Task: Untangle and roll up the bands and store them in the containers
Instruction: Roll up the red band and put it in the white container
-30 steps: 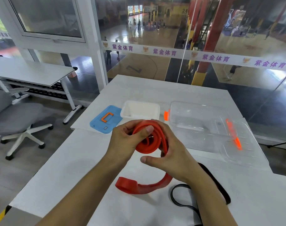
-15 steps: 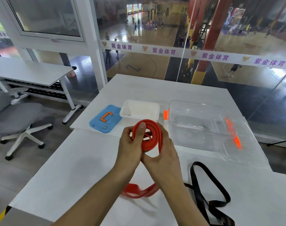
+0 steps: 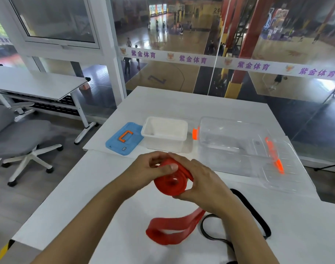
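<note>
Both hands grip a half-rolled red band (image 3: pixel 170 184) above a white counter (image 3: pixel 98 187) at the centre of the frame.

The left hand (image 3: pixel 149 170) pinches the coil's upper edge, thumb pressed flat on top, while the right hand (image 3: pixel 202 184) has its fingers (image 3: pixel 179 158) curled round the far side and its thumb under the roll. The band's loose tail (image 3: pixel 170 230) hangs from beneath the right wrist and lies looped on the counter at lower centre. A black band (image 3: pixel 258 218) lies unrolled just right of it, partly hidden by the right forearm. Farther back stand an open white container (image 3: pixel 163 133), a blue lid (image 3: pixel 124 139) with an orange handle to its left, and a clear container (image 3: pixel 229 139) with orange clasps to its right, its clear lid (image 3: pixel 288 168) lying beside it.
</note>
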